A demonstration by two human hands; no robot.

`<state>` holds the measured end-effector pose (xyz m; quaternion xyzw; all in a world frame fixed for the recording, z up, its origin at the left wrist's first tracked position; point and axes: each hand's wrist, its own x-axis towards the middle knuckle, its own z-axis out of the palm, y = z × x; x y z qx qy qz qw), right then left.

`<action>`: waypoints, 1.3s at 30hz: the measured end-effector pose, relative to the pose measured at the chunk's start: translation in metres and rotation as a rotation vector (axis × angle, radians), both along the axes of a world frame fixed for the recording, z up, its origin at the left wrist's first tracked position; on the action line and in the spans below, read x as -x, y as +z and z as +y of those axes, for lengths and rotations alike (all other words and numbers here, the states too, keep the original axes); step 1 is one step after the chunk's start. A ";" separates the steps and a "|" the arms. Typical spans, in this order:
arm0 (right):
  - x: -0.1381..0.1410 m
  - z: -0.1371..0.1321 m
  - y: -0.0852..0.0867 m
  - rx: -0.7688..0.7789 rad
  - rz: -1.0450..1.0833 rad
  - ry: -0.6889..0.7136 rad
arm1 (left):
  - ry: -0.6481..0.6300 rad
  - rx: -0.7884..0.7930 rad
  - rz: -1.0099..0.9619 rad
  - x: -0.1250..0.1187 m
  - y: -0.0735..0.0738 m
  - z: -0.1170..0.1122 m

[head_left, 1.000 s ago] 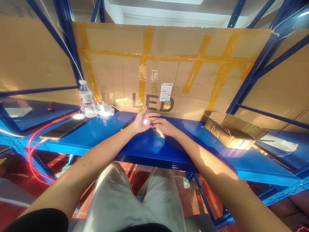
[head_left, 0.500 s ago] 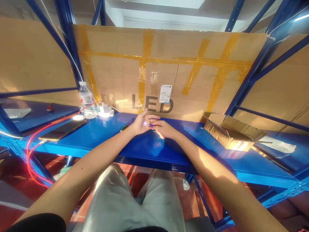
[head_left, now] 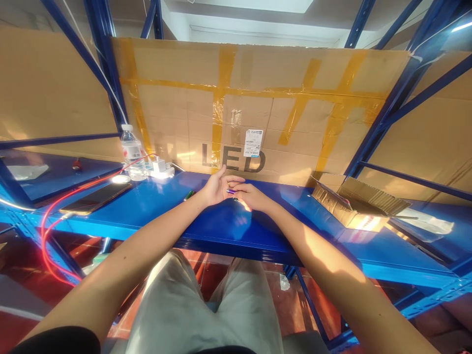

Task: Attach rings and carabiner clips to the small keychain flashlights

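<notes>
Over the middle of the blue table, my right hand [head_left: 253, 197] pinches a small purple metal flashlight [head_left: 231, 191], its tip pointing at my left palm. Part of it is hidden by my fingers, and something small and shiny hangs just beneath. My left hand [head_left: 217, 189] is held open, palm turned toward the flashlight, thumb up and fingers stretched to the right; a ring shows on one finger. Behind my left wrist lies a small green object [head_left: 189, 195], partly hidden by the forearm.
On the left of the blue table [head_left: 228, 231] are a phone [head_left: 94, 198], a water bottle [head_left: 133, 153], a white power strip [head_left: 161, 170] and a red cable [head_left: 83, 187]. An open cardboard box [head_left: 359, 209] sits right. A taped cardboard sheet [head_left: 177, 118] walls off the back.
The bright spot of light that shone on my left palm in front of the flashlight's tip is gone. Both hands stay in nearly the same place.
</notes>
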<state>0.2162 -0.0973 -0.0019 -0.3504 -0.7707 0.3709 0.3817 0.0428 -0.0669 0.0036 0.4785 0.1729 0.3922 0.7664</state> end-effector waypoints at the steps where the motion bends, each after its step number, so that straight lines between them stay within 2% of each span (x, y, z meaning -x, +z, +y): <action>1: 0.000 0.000 0.000 -0.002 0.004 0.003 | 0.002 -0.004 0.002 0.000 0.000 0.000; 10: 0.001 -0.001 0.000 0.006 0.029 0.014 | -0.004 -0.010 -0.002 0.001 0.001 0.000; 20: -0.001 0.002 -0.003 0.025 0.039 -0.062 | 0.021 0.015 0.012 0.000 0.005 -0.005; 39: 0.000 -0.002 0.001 0.003 -0.002 -0.058 | 0.004 -0.005 0.010 0.001 0.001 0.000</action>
